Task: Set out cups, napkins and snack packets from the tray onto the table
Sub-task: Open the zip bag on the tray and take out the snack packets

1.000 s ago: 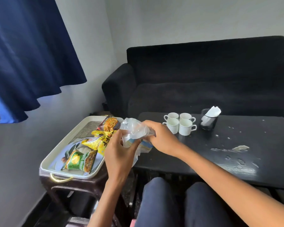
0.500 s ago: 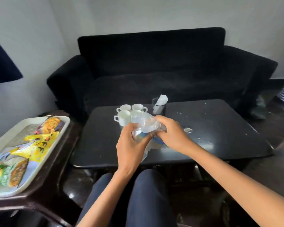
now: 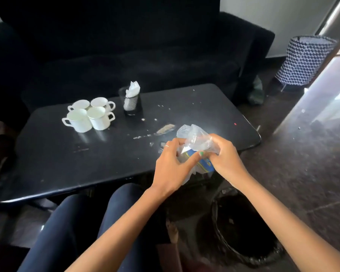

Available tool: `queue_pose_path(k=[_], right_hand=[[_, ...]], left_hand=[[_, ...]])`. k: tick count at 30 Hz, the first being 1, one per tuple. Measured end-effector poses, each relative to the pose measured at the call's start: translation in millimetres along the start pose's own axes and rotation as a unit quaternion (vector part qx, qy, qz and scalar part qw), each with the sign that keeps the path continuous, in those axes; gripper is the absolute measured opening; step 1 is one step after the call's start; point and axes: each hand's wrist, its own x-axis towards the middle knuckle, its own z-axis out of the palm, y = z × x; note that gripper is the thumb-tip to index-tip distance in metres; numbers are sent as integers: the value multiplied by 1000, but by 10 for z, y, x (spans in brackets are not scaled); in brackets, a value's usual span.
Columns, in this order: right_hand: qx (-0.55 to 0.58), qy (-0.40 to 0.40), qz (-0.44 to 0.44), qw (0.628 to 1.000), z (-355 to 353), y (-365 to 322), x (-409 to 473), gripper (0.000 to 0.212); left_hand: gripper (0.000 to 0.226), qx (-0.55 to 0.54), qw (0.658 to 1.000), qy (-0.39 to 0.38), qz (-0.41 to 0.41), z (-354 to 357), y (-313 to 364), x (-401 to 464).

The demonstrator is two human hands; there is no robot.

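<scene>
**Both hands grip a clear plastic packet over the tabletop's near right corner**

The left hand [image 3: 172, 165] and the right hand [image 3: 225, 160] meet at about 4 o'clock on the black tabletop [image 3: 67, 154], above its near edge. Between them is a crumpled clear plastic packet [image 3: 194, 139] with something blue and yellow inside. The left hand's fingers curl round the packet's lower part, thumb laid across the blue contents; the right hand pinches the loose upper plastic in curled fingers.

At 10 o'clock on the tabletop four white cups [image 3: 90, 114] stand bunched together, touching, handles turned outward. Just beside them, toward 12 o'clock, a dark mesh holder [image 3: 131, 104] stands upright with a white napkin [image 3: 133, 88] sticking out of its top. Pale smears and crumbs mark the middle of the tabletop.

Behind the tabletop is a black sofa [image 3: 126, 46]. A patterned lampshade [image 3: 302, 59] sits on the floor at 2 o'clock.
</scene>
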Motion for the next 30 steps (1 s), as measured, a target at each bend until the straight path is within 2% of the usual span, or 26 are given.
queue_pose_path(k=[5, 10, 16, 20, 24, 30], right_hand=[[22, 86, 49, 995, -190, 514, -227, 38], [9, 201, 115, 973, -288, 1105, -619, 40], [-20, 325, 256, 910, -203, 1876, -1128, 48], [-40, 385, 315, 867, -59, 2160, -1323, 52], [-80, 387, 359, 845, 49, 2531, -1497, 48], [-143, 304, 413, 847, 149, 2982, -1483, 49]], left_hand=[[26, -13, 997, -77, -11, 494, -71, 5], [17, 0, 981, -192, -8, 1085, -223, -25], [25, 73, 941, -329, -20, 1819, -542, -158], [37, 144, 915, -377, -22, 2113, -742, -270], [48, 224, 877, -425, -10, 2434, -1039, -416], [76, 318, 805, -501, -27, 2678, -1399, -521]])
